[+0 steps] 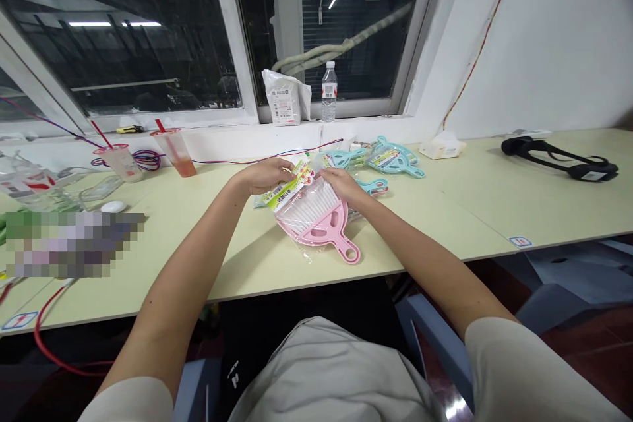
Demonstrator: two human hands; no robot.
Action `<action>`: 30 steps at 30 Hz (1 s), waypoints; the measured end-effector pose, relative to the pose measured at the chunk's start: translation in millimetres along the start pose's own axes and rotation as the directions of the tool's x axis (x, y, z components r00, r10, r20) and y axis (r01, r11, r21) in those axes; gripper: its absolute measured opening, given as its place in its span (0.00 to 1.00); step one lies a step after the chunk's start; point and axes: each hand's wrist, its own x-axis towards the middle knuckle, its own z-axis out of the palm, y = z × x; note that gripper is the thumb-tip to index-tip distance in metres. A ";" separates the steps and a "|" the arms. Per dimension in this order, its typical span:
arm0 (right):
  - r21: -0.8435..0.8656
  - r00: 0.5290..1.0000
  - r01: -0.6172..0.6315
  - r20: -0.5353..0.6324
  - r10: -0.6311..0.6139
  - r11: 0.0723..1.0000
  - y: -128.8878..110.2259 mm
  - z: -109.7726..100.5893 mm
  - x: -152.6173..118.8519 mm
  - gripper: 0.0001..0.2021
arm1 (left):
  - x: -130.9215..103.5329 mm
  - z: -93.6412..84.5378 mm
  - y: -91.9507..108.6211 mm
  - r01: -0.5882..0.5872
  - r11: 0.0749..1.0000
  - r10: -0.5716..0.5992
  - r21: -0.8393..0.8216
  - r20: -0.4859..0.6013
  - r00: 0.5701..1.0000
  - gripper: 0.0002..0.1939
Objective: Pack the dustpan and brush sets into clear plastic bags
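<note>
A pink dustpan and brush set (324, 221) in clear packaging hangs tilted between my hands above the near part of the table, its handle toward me. My left hand (267, 176) is closed on the upper left of the package, by the green and white label. The fingers of my right hand (341, 183) are closed on its upper right edge. Behind it lie packaged teal dustpan sets (393, 158). Part of another teal handle (373, 186) shows just right of my right hand.
Two cups with red straws (180, 155) stand at the back left, near coiled wires (146, 159). A water bottle (329, 93) and white package (284, 99) are on the sill. A tissue pack (442, 145) and black headset (558, 158) lie right on the table (459, 211).
</note>
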 end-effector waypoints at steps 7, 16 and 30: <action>0.001 1.000 -0.012 0.008 0.012 1.000 4.6 -1.0 1.7 0.20 | 1.7 0.9 -0.2 0.027 0.995 -0.022 0.097 -0.050 0.999 0.16; -0.019 1.000 -0.006 0.016 0.007 1.000 1.5 -1.8 0.7 0.20 | -15.5 9.6 10.2 0.096 0.995 -0.096 0.002 0.017 0.995 0.08; 0.011 1.000 -0.010 0.024 0.009 1.000 -2.3 -2.4 -1.1 0.19 | -21.7 13.8 13.4 0.194 0.974 -0.187 -0.117 0.069 0.980 0.05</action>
